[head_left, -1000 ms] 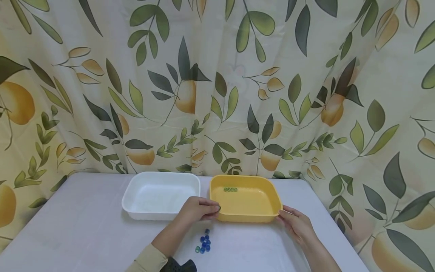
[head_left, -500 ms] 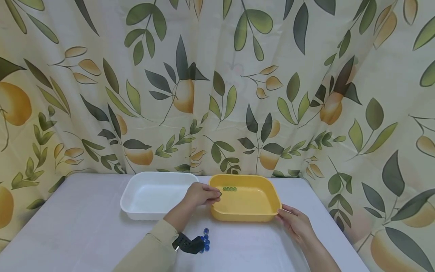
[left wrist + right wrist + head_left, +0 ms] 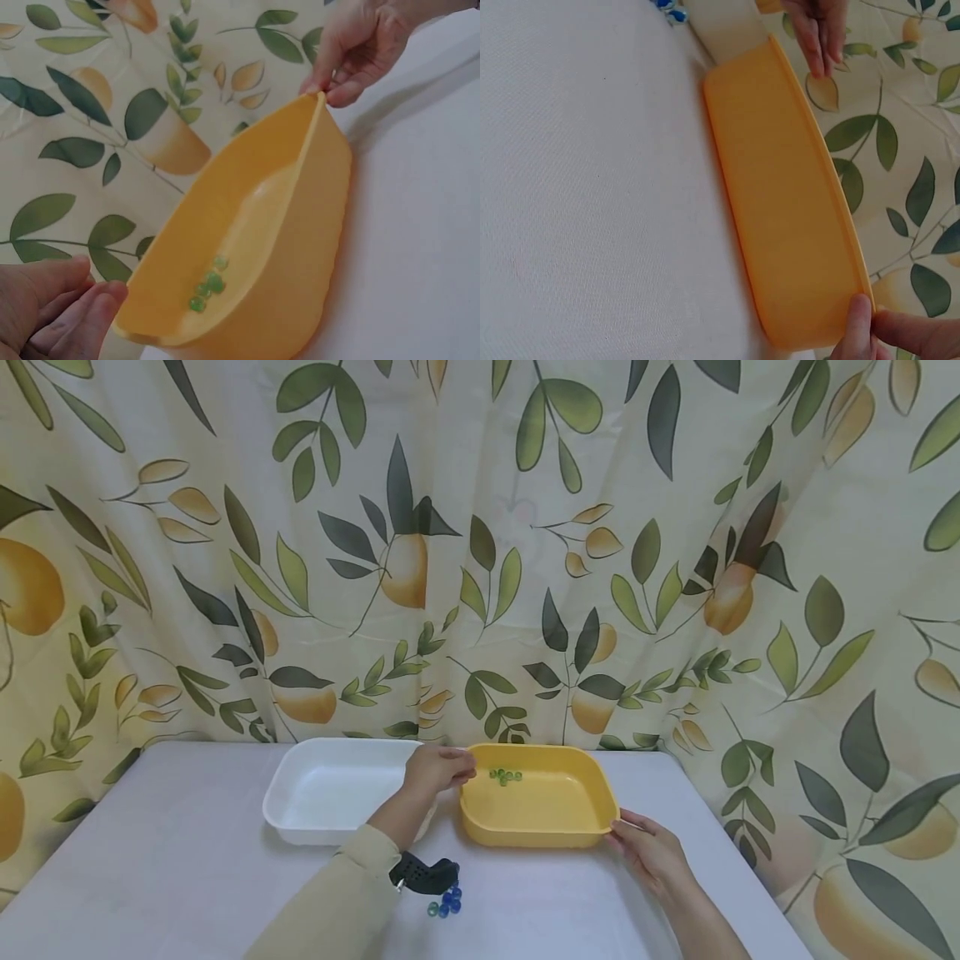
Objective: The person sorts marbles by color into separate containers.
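Observation:
Several green glass marbles lie near the left end of the yellow tray, most in a short row with one just in front. My left hand is at that tray's left rim, fingers fairly straight and nothing visible between them; whether the fingertips touch the rim I cannot tell. At the tray's front right corner, my right hand pinches the rim between thumb and fingers, as the right wrist view shows. Blue marbles and a green marble sit on the table, partly hidden by the left wrist's black strap.
A white tray stands left of the yellow one, partly behind the left forearm. Both rest on a white-covered table. A leaf-and-fruit patterned curtain hangs directly behind the table's back edge.
My left hand has let go of a green marble, which now lies in the yellow tray with the others. That hand rose and then drew back slightly left. The right hand keeps its grip.

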Tool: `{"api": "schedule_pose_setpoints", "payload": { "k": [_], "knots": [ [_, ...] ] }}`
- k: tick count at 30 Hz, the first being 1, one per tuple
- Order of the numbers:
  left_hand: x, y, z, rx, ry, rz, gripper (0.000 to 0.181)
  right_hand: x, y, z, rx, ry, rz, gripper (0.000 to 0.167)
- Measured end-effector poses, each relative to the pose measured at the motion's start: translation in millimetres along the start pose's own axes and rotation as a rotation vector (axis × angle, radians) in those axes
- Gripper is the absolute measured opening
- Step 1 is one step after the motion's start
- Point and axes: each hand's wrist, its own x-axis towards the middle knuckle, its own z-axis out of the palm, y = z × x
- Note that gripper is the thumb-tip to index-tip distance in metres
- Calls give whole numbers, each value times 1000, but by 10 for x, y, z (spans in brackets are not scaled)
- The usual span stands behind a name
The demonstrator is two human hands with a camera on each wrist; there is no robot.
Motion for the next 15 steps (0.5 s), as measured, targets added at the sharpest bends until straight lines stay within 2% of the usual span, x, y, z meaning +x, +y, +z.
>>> {"api": "schedule_pose_setpoints", "payload": {
  "k": [5,15],
  "knots": [
    [-20,-22,-48,-18,-1,-3,20,-12,-6,-1,3,-17,-12,61],
    [-4,-41,-99,-25,-8,-13,19,-19,-18,6,12,-3,0,62]
  ]
}}
